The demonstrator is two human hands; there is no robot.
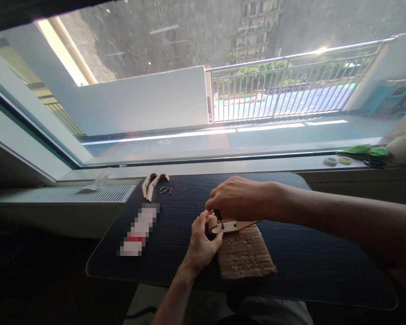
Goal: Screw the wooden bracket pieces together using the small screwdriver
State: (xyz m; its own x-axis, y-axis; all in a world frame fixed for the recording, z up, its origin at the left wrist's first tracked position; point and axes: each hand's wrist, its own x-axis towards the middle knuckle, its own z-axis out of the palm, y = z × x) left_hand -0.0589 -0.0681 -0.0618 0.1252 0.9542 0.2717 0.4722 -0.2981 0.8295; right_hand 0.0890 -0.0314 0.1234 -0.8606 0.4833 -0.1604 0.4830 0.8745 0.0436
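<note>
Wooden piece [229, 226]: pale, curled at one end, dark spots along its face | lying across far part of pitted brown block [246, 268] on dark table [307, 266] | left hand [203, 241]: fingers gripping curled end | right hand [244, 199]: fingers wrapped round dark tool [218, 215], tip at one spot

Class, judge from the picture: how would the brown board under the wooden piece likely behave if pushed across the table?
The brown board would probably slide rather than roll, since it lies flat and broad on the table. It looks fairly stiff, showing no visible sag. Its pitted top might shed crumbs.
</note>
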